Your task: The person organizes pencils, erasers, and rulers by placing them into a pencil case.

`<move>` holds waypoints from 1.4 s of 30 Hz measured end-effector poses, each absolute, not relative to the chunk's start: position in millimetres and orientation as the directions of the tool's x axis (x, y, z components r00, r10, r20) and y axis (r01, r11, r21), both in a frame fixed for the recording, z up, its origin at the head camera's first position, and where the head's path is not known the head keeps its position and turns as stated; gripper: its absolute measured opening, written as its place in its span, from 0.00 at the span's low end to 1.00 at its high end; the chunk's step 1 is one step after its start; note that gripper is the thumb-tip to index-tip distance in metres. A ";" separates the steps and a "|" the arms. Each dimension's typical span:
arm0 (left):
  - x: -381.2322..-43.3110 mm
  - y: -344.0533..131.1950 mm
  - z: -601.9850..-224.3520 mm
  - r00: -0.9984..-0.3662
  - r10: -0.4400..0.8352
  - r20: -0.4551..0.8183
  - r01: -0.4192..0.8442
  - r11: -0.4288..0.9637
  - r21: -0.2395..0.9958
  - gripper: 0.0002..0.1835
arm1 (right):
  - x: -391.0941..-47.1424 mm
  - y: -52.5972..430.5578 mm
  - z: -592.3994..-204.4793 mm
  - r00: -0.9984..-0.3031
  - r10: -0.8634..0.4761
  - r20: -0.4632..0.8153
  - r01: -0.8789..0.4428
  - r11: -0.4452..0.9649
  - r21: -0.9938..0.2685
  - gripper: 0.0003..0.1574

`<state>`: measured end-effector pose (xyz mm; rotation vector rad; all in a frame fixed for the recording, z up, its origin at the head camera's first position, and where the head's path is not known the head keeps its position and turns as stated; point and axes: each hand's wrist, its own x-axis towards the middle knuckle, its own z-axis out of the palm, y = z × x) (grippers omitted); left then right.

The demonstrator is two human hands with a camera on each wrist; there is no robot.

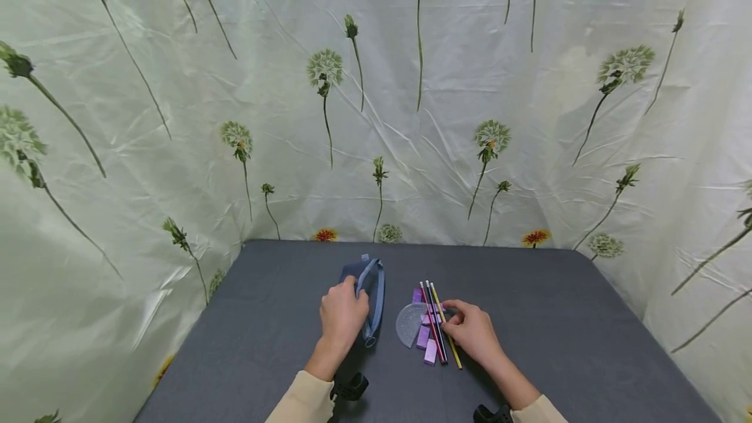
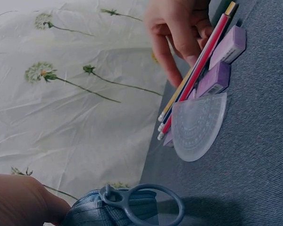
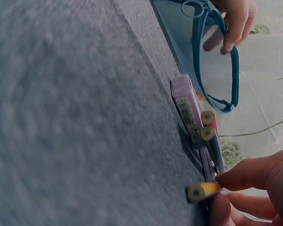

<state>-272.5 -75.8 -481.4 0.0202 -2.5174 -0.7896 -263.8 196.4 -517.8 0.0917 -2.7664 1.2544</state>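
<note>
My left hand (image 1: pixel 343 312) grips the side of a blue zip pencil case (image 1: pixel 380 296), with its mouth spread apart. A ring pull (image 2: pixel 181 209) hangs from its zip in the left wrist view. Between thumb and fingers of my right hand (image 1: pixel 472 330) is a yellow pencil (image 3: pixel 205 190), pinched along its shaft. Beside it lie a red pencil (image 1: pixel 433 326) and a dark blue pencil (image 3: pixel 214 146), both across several purple erasers (image 1: pixel 431 352). A clear protractor (image 1: pixel 407 326) lies at the left of the pencils, partly over the erasers.
All of this is on a dark grey cloth-covered table (image 1: pixel 564 318). Behind it hangs a pale curtain (image 1: pixel 282 103) printed with dandelions, meeting the table's far edge. Black straps (image 1: pixel 350 386) sit on both wrists.
</note>
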 end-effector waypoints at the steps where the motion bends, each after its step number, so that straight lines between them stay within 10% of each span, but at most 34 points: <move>1: -272.7 -76.5 -480.8 -0.875 -0.163 0.455 0.131 0.826 0.548 0.12 | -263.4 196.6 -516.9 -0.993 -0.012 0.114 -0.095 0.650 -0.754 0.25; 42: -276.1 -110.6 -455.9 -0.979 -0.179 0.101 0.016 0.424 0.905 0.05 | -261.5 210.9 -486.6 -0.977 -0.151 -0.151 0.106 0.269 -0.957 0.26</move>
